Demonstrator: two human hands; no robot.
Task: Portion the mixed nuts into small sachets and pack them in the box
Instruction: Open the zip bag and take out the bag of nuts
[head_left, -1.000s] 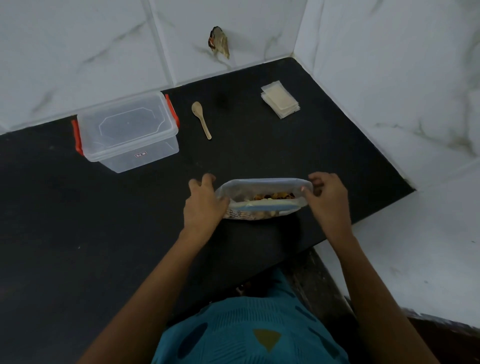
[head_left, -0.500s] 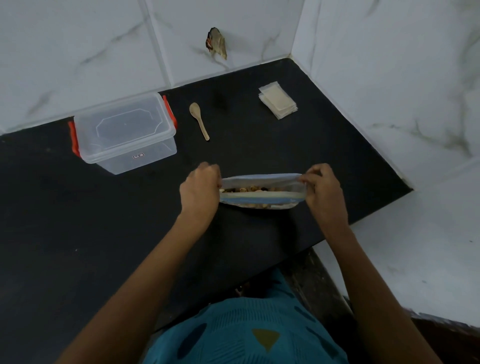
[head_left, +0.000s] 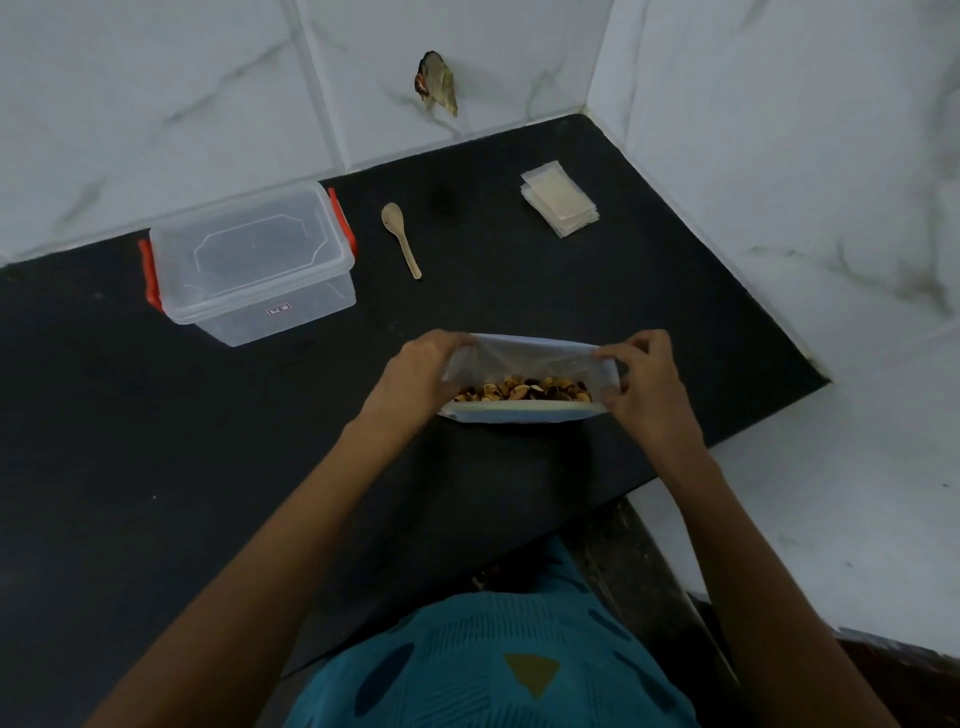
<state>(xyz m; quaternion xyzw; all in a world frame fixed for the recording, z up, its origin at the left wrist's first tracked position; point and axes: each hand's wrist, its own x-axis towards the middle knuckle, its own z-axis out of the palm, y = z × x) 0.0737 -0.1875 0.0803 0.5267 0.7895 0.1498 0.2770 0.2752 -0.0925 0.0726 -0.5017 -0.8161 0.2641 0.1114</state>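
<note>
A clear zip bag (head_left: 530, 358) of mixed nuts (head_left: 522, 389) stands on the black counter (head_left: 156, 441) near its front edge, mouth pulled wide. My left hand (head_left: 421, 371) grips the bag's left rim and my right hand (head_left: 644, 384) pinches its right rim. A stack of small clear sachets (head_left: 558, 205) lies at the back right. A small wooden spoon (head_left: 401, 239) lies behind the bag. The clear box (head_left: 249, 262) with red clips stands lidded at the back left.
White marble-look tiled walls close the counter at the back and right. A torn hole (head_left: 436, 85) marks the back wall. The counter's front edge runs just below the bag, above my teal shirt.
The bag's mouth has been pulled wider, so the nuts inside show more. Both hands stayed on the two rims.
</note>
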